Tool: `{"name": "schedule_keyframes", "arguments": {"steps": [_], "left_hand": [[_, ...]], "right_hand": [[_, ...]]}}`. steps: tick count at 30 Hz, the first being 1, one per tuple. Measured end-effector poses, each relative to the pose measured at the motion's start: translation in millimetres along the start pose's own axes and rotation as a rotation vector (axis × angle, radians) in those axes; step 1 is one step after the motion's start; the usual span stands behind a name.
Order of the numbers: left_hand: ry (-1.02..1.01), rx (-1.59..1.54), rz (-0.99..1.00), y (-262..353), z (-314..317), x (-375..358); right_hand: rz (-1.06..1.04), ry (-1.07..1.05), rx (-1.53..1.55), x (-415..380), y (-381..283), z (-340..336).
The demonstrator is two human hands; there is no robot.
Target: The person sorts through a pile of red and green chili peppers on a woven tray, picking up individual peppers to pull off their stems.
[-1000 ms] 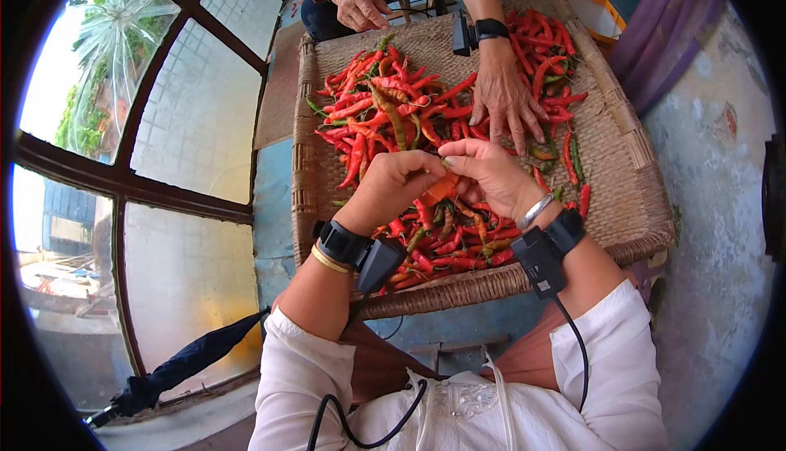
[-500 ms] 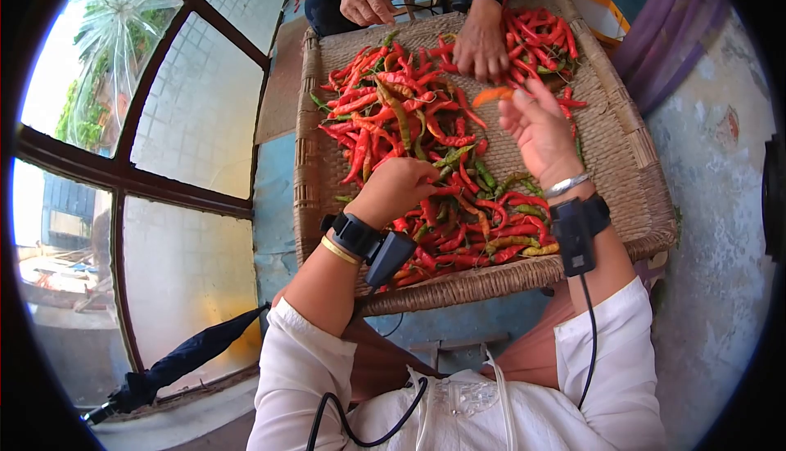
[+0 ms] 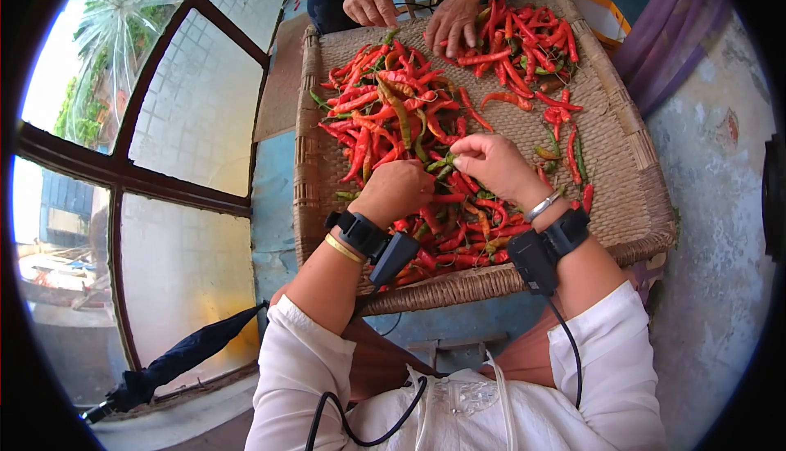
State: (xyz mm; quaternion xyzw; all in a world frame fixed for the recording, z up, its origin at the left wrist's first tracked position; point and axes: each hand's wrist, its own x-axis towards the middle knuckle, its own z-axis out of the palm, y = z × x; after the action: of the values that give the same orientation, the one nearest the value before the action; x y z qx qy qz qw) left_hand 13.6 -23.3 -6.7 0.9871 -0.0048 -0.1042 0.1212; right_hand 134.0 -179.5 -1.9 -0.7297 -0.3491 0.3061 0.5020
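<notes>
My left hand (image 3: 395, 190) rests over the near part of a pile of chili peppers (image 3: 360, 115), its fingers curled in. What they close on is hidden beneath the hand. Across from it, my right hand (image 3: 495, 166) pinches one end of a green chili pepper (image 3: 442, 163) between thumb and fingers. The green pepper's other end lies close to my left fingertips. Most of the chilies are red, with some green and brownish ones mixed in. They lie on a woven tray (image 3: 626, 181) with a thick rope-like rim.
Another person's hands (image 3: 453, 21) are at the tray's far side, by a second heap of red chilies (image 3: 544, 37). A few loose peppers lie along the right. Windows and a folded dark umbrella (image 3: 176, 357) stand left; a purple cloth (image 3: 671, 33) hangs right.
My right hand has let go of an orange-red chili near the far heap and come back left to the near pile. My left hand has barely moved. The other person's hand has shifted left.
</notes>
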Motion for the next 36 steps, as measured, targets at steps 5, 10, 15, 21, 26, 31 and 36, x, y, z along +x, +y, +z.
{"name": "schedule_keyframes", "arguments": {"steps": [5, 10, 15, 21, 26, 31, 36], "left_hand": [[0.199, -0.474, 0.062, 9, -11, 0], [0.151, -0.808, -0.009, 7, -22, -4], [0.185, -0.52, -0.123, -10, -24, -9], [-0.041, -0.399, 0.131, -11, -5, -9], [-0.086, -0.24, 0.133, -6, 10, -10], [-0.099, -0.159, 0.097, -2, 6, -7], [0.083, -0.57, -0.008, 3, -24, -10]], "right_hand": [[-0.1, -0.17, -0.155, -6, -10, 2], [0.059, -0.276, 0.02, -4, -10, -4], [0.214, -0.219, 0.205, -1, -14, -37], [0.067, 0.283, 0.832, 0, -19, -49], [0.247, 0.1, 0.672, 2, -5, -38], [0.222, -0.097, 0.299, -1, -12, -15], [0.063, -0.153, 0.21, -4, -15, -7]]}}
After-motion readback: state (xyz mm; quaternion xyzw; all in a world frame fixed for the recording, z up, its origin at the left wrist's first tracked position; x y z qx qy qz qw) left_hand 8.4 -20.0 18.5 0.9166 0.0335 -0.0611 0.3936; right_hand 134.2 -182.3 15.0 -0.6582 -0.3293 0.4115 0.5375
